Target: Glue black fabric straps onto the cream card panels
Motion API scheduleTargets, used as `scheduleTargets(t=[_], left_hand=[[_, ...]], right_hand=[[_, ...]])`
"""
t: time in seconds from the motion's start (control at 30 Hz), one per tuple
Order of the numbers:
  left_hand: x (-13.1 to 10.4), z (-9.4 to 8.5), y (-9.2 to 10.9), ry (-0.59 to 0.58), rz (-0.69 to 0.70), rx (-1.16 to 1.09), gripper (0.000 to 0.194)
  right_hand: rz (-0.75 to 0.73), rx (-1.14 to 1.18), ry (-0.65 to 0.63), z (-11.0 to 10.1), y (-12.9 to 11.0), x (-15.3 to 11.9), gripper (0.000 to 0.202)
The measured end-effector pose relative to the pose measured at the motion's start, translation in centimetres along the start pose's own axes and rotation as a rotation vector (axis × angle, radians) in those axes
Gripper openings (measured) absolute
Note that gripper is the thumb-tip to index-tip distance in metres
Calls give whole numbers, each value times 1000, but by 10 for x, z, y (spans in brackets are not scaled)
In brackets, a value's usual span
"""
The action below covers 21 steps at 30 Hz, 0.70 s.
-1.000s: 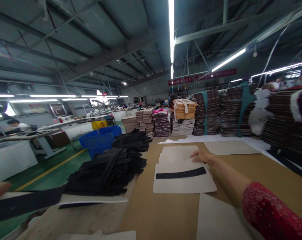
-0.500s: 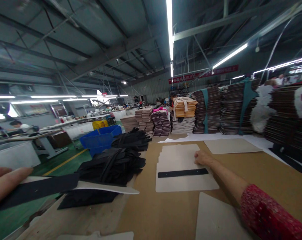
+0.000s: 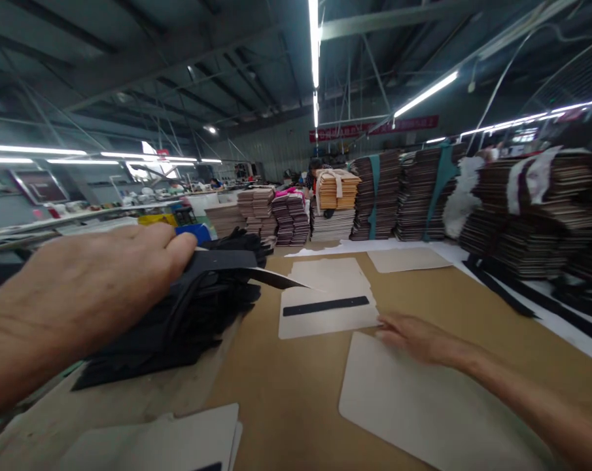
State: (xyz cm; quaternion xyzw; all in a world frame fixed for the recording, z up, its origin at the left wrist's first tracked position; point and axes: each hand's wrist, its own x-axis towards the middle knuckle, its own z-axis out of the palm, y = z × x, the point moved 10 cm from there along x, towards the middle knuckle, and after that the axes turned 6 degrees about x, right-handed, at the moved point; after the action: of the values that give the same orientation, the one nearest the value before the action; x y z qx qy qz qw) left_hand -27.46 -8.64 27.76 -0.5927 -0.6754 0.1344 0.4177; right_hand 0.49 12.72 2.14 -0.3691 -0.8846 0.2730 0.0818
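Observation:
My left hand [image 3: 114,275], large in the left foreground, is closed around one end of a black strip [image 3: 222,260]. From the strip's far end a thin pale sheet with a dark underside sticks out to the right, seen nearly edge-on. My right hand [image 3: 413,335] is at the right front corner of a beige sheet [image 3: 325,326], its fingertips at or touching that corner; motion smears the fingers. Another black strip [image 3: 325,305] lies across this sheet, and more beige sheets [image 3: 330,271] overlap behind it.
A heap of black strips [image 3: 192,320] lies left of the sheets. Beige sheets lie at the front right [image 3: 403,399], front left [image 3: 197,432] and back [image 3: 408,260] of the brown tabletop [image 3: 286,386]. Tall stacks of dark panels [image 3: 374,196] stand behind, with black bands [image 3: 502,288] at right.
My left hand has come right and further into view with the black strip. My right hand has shifted from the sheets' right side toward the front corner. The view has turned slightly right.

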Motion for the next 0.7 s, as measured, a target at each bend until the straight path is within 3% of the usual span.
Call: scheduleTargets(t=[0.07, 0.17, 0.27, 0.37, 0.47, 0.57, 0.7], left_hand=[[7, 2, 19, -77, 81, 98, 37], [15, 5, 31, -159, 55, 138, 32], [21, 7, 40, -165, 29, 144, 32], [23, -1, 52, -109, 71, 112, 32], [26, -22, 63, -12, 108, 93, 25], [31, -44, 75, 75, 126, 62, 22], [40, -58, 87, 107, 128, 4, 18]], right_hand=[[36, -3, 32, 16, 18, -38, 59], [73, -1, 58, 44, 27, -82, 70], [62, 38, 10, 67, 9, -113, 66], [27, 131, -55, 72, -20, -131, 62], [61, 249, 10, 51, -34, -121, 69], [90, 421, 168, 20, -35, -87, 86], [-83, 419, 455, -31, -43, -40, 103]])
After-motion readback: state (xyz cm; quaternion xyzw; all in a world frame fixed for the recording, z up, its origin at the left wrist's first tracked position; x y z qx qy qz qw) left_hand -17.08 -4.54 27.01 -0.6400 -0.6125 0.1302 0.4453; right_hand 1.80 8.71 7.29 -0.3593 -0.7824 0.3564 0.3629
